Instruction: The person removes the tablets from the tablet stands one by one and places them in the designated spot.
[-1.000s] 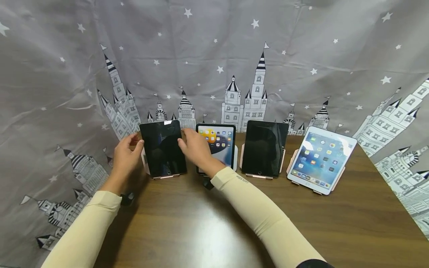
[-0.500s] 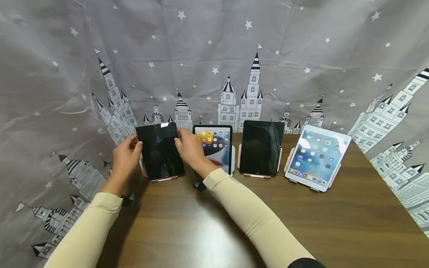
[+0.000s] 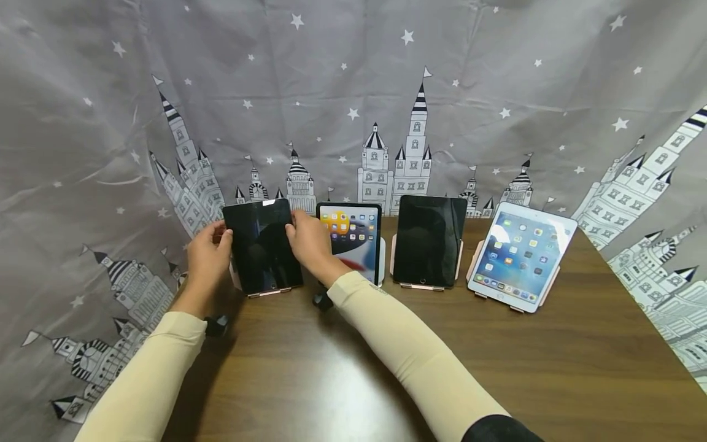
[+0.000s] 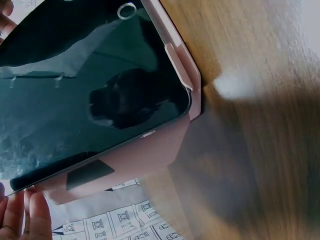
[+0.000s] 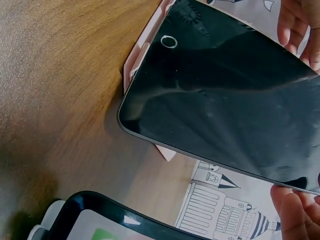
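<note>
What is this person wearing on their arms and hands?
The left hand and right hand are gloveless. The left sleeve and right sleeve are snug and cream; black material shows at the right one's upper end. A small black object shows by each wrist.

On the wooden table (image 3: pixel 298 356) I see a white tablet (image 3: pixel 521 256) propped on a pink stand (image 3: pixel 550 286), before a grey castle-print curtain (image 3: pixel 331 73).

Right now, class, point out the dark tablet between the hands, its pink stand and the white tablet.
Dark tablet (image 3: pixel 265 247), head view: middle of its screen.
Pink stand (image 4: pixel 150 153), left wrist view: flat panel.
White tablet (image 3: pixel 521 258), head view: middle of its lit screen.
</note>
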`<state>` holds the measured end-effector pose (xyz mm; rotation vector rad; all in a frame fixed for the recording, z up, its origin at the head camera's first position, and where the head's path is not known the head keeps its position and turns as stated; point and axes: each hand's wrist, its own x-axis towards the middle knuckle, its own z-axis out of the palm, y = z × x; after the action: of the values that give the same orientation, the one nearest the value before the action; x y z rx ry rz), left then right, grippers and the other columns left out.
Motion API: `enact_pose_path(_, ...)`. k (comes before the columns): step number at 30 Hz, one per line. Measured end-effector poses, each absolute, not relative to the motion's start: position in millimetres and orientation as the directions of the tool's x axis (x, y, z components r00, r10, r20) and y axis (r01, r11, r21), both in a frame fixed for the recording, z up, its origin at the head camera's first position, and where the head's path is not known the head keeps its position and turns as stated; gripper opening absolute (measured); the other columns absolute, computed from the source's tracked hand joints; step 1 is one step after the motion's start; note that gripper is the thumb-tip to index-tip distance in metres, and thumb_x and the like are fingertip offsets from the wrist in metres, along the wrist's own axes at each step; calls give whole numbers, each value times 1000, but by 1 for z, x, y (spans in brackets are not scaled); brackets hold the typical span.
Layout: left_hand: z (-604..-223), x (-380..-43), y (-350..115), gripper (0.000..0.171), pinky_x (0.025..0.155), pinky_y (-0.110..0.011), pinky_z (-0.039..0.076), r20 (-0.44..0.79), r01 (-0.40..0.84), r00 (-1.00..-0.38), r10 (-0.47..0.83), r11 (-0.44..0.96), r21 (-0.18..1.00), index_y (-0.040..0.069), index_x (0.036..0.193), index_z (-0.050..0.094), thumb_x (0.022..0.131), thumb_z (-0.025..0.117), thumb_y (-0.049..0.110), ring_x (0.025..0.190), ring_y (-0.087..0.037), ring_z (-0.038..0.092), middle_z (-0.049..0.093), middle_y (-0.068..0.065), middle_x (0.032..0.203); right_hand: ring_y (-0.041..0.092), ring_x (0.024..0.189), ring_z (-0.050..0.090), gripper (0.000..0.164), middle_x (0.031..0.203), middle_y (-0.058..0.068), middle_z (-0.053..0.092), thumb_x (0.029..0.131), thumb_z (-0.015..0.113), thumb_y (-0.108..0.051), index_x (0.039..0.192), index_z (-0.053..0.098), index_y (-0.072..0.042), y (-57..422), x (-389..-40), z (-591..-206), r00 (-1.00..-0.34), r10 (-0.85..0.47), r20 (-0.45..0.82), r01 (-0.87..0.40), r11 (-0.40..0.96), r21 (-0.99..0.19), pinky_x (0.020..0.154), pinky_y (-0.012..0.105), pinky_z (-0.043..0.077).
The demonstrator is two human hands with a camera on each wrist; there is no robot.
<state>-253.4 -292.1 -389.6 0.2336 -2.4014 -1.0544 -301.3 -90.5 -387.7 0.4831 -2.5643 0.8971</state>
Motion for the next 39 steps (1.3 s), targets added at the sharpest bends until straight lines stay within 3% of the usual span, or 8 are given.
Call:
enact_pose_path(6, -390, -248, -289, 31, 79, -36, 47, 390, 37, -830, -399, 659, 751, -2, 124, 63, 102, 53, 19, 97, -32, 63, 67, -21, 111, 16, 75, 64, 16, 91, 2, 70, 99, 63, -24, 106, 62, -10, -92, -298, -389, -864, -166, 475, -447, 688, -571, 66, 31, 52)
enact_pose_path(10, -395, -245, -290, 27, 77, -25, 45, 430, 80, -798, -423, 632, 771, -3, 122, 62, 101, 55, 13, 95, -27, 63, 67, -19, 111, 15, 79, 65, 16, 94, 4, 72, 99, 63, -21, 108, 61, -8, -94, -295, -392, -851, -162, 499, -483, 614, -624, 72, 33, 52)
enact_pose_path(17, -390, -238, -285, 25, 75, -16, 41, 474, 164, -769, -429, 584, 795, -5, 118, 63, 99, 59, 11, 85, -3, 54, 67, -19, 109, 16, 86, 64, 16, 98, 6, 70, 99, 62, -17, 110, 61, -5, -84, -290, -391, -831, -147, 536, -526, 517, -675, 78, 30, 51)
enact_pose_path(21, -381, -233, -284, 25, 75, -15, 41, 492, 186, -764, -418, 588, 787, -5, 117, 64, 99, 59, 12, 83, 3, 53, 67, -18, 108, 16, 87, 64, 15, 98, 7, 69, 99, 63, -15, 109, 61, -4, -80, -286, -387, -830, -136, 541, -536, 463, -706, 78, 27, 51)
enact_pose_path(29, -374, -214, -289, 27, 69, -11, 44, 436, 181, -829, -350, 570, 802, -4, 118, 64, 99, 61, 14, 81, 1, 54, 64, -9, 103, 14, 82, 63, 13, 93, 7, 69, 99, 62, -14, 107, 62, -4, -73, -270, -387, -874, -142, 465, -482, 376, -791, 72, 24, 50)
enact_pose_path(34, -375, -203, -288, 30, 71, -11, 45, 352, 115, -887, -300, 594, 796, -4, 117, 65, 100, 61, 20, 83, 3, 54, 67, -17, 107, 12, 78, 61, 12, 88, 4, 68, 97, 64, -13, 104, 65, -3, -66, -258, -395, -894, -128, 428, -445, 355, -822, 69, 23, 50)
enact_pose_path(39, -375, -194, -286, 27, 66, -10, 46, 298, 56, -901, -316, 596, 801, -6, 111, 66, 99, 62, 18, 75, 4, 55, 68, -21, 102, 9, 73, 59, 12, 84, 3, 68, 96, 66, -13, 100, 68, -2, -63, -247, -399, -908, -127, 399, -417, 350, -839, 65, 21, 49)
